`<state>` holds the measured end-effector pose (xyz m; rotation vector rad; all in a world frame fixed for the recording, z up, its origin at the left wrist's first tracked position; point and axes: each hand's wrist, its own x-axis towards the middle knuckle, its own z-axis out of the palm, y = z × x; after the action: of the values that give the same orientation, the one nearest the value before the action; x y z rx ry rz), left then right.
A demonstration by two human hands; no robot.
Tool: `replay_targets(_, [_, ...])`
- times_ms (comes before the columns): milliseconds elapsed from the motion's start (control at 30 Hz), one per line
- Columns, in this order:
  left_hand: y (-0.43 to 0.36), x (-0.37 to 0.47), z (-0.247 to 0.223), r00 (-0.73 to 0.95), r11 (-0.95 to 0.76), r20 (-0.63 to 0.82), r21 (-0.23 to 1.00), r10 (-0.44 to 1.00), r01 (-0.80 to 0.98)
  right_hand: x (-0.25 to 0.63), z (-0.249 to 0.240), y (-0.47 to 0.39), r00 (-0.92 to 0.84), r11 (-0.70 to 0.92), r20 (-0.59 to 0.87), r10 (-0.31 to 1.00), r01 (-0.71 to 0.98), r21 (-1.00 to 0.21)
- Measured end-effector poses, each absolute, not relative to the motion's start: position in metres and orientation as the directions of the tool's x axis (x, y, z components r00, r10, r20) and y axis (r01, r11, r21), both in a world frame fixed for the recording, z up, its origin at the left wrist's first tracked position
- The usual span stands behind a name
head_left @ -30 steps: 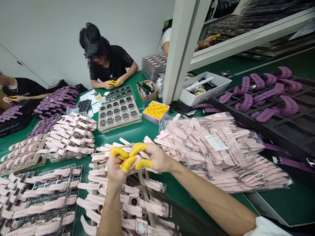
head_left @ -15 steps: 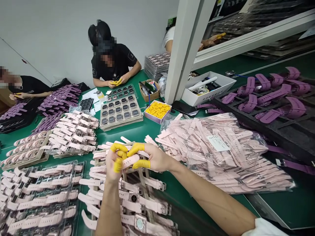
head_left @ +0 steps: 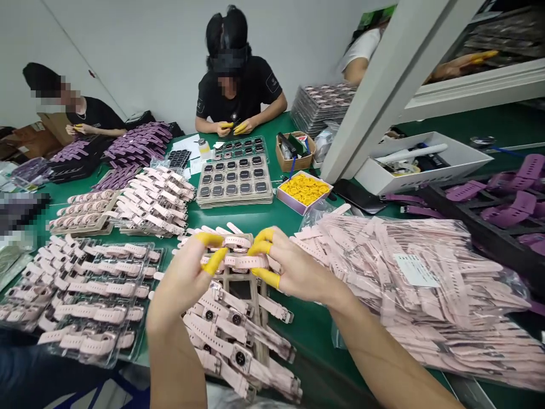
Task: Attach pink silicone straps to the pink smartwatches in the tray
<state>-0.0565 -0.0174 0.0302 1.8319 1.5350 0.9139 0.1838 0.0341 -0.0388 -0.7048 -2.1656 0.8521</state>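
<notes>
Where the two hands had been bunched tight together a moment earlier, they had now drawn a little apart, and a pink watch strap [head_left: 242,262] lay stretched between them. The left hand [head_left: 187,278] pinched its near end, the right hand [head_left: 293,267] its far end, each grip clamped on it through yellow finger cots [head_left: 264,248]. The strap hung just above a tray of pink watches [head_left: 238,335] on the green bench [head_left: 238,216]. A bag of loose pink straps [head_left: 417,278] lay to the right. Judging by this, the piece looked spread out for fitting or inspection.
</notes>
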Motion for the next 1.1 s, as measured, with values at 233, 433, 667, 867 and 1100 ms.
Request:
replay_targets(233, [-0.059, -0.12, -0.017, 0.1, -0.057, -0.176, 0.237, 0.979, 0.97, 0.163, -0.044, 0.015, -0.776, 0.619, 0.106, 0.622, 0.404, -0.674])
replay_targets(433, [-0.058, -0.119, -0.034, 0.14, -0.125, -0.332, 0.064, 0.933, 0.99, 0.147, -0.058, 0.01, -0.77, 0.532, -0.122, 0.627, 0.537, -0.654])
replay_targets(667, [-0.057, -0.123, -0.034, 0.231, -0.258, -0.217, -0.103, 0.948, 0.961, 0.145, -0.064, 0.006, -0.772, 0.574, -0.099, 0.628, 0.545, -0.61])
replay_targets(867, [-0.067, -0.123, -0.007, 0.365, -0.344, 0.041, -0.251, 0.93, 0.905, 0.152, -0.055, 0.007, -0.768, 0.584, -0.119, 0.629, 0.568, -0.58])
replay_targets(1100, [-0.102, -0.098, 0.047, 0.388, -0.365, 0.082, -0.209, 0.918, 0.907, 0.129, -0.057, -0.016, -0.633, 0.529, 0.276, 0.723, 0.251, -0.811])
